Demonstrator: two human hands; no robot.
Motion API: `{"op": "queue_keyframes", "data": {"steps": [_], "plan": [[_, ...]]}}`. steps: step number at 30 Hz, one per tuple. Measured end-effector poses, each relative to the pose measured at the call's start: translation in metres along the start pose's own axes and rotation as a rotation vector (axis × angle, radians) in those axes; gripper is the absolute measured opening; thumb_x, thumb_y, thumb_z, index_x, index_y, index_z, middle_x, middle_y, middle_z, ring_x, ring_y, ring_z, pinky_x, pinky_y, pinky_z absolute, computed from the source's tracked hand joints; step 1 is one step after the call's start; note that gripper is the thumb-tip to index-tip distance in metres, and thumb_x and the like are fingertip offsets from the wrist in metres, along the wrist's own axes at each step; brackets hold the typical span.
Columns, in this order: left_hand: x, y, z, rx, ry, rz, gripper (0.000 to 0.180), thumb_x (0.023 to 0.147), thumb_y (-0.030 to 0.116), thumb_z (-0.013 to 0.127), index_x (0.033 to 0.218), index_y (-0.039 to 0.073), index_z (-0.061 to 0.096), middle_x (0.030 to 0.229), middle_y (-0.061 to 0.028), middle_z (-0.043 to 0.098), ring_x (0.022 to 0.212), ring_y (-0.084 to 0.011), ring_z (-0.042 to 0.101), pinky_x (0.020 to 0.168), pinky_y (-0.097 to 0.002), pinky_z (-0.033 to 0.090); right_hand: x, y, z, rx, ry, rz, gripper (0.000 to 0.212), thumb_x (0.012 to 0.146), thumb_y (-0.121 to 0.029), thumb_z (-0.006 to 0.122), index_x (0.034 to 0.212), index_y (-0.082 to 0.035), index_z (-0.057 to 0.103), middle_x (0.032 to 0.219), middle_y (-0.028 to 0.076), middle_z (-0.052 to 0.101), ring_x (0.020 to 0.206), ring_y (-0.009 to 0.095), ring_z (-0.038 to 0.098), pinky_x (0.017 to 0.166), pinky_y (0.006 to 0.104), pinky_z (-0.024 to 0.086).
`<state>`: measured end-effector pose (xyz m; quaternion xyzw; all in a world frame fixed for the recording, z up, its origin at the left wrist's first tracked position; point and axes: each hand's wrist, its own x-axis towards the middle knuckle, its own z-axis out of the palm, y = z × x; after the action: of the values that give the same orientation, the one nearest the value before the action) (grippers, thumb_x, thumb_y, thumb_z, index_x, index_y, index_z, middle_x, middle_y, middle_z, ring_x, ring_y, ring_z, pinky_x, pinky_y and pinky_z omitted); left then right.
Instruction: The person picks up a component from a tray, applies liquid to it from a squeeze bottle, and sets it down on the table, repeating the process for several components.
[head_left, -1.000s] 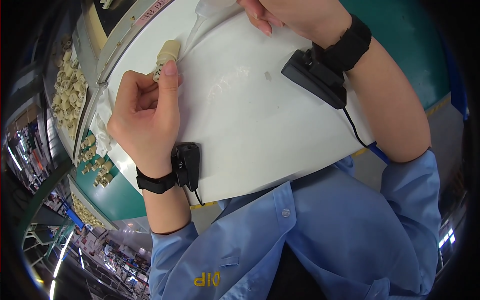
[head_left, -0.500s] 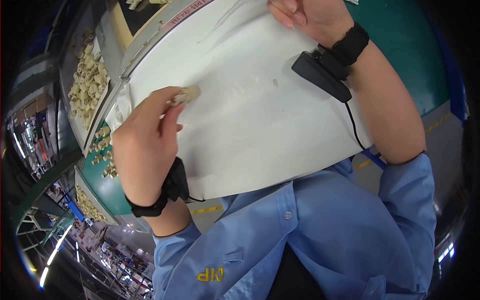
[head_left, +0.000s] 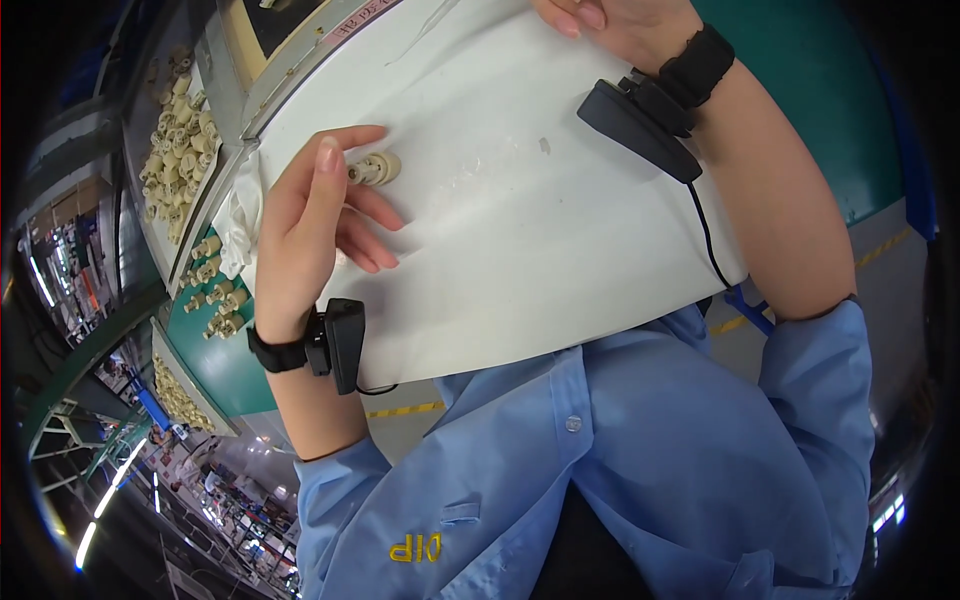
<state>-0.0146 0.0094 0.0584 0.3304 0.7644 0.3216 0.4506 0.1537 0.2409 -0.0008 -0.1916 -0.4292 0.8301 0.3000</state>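
Note:
My left hand [head_left: 318, 215] is open over the white sheet [head_left: 500, 260], its fingers spread. A small cream cylindrical fitting with metal parts in its end [head_left: 378, 168] lies on the sheet by these fingers, between the index and middle ones, not gripped. At the top edge is my right hand [head_left: 640, 28], partly cut off by the picture. Its visible fingers are curled in; whatever they hold, if anything, is hidden. Each wrist wears a black strap with a dark device, the right one [head_left: 640, 130] trailing a cable.
Many similar cream fittings are heaped in a bin [head_left: 180, 150] at the left. Several more [head_left: 215, 290] stand on the green tabletop [head_left: 215, 375] below it, beside a crumpled white cloth [head_left: 240, 215]. A metal-edged frame [head_left: 290, 75] borders the sheet at the upper left.
My left hand has let go of the cream fitting and spread its fingers, turning and shifting slightly up. The fitting now lies on the sheet. My right hand has moved slightly up.

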Motion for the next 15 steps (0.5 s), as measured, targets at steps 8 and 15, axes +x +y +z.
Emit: {"op": "queue_keyframes", "data": {"steps": [8, 15], "plan": [[0.016, -0.013, 0.011, -0.244, -0.097, -0.133, 0.047, 0.106, 0.04, 0.049, 0.126, -0.001, 0.061, 0.081, -0.0123, 0.071, 0.061, -0.0186, 0.073, 0.048, -0.0236, 0.057, -0.006, -0.003, 0.003, -0.037, 0.03, -0.002, 0.029, 0.098, -0.031, 0.062, 0.082, -0.006, 0.063, 0.045, -0.001, 0.049, 0.03, 0.011, 0.041, 0.032, 0.028, 0.037], [0.02, -0.007, 0.007, -0.241, -0.135, -0.206, 0.042, 0.105, 0.038, 0.053, 0.123, 0.001, 0.062, 0.085, -0.0126, 0.072, 0.063, -0.0189, 0.073, 0.049, -0.0237, 0.058, -0.004, -0.003, 0.0, -0.033, 0.029, -0.028, 0.03, 0.098, -0.032, 0.062, 0.08, -0.008, 0.063, 0.045, -0.002, 0.048, 0.03, 0.011, 0.04, 0.032, 0.0283, 0.038]]}}
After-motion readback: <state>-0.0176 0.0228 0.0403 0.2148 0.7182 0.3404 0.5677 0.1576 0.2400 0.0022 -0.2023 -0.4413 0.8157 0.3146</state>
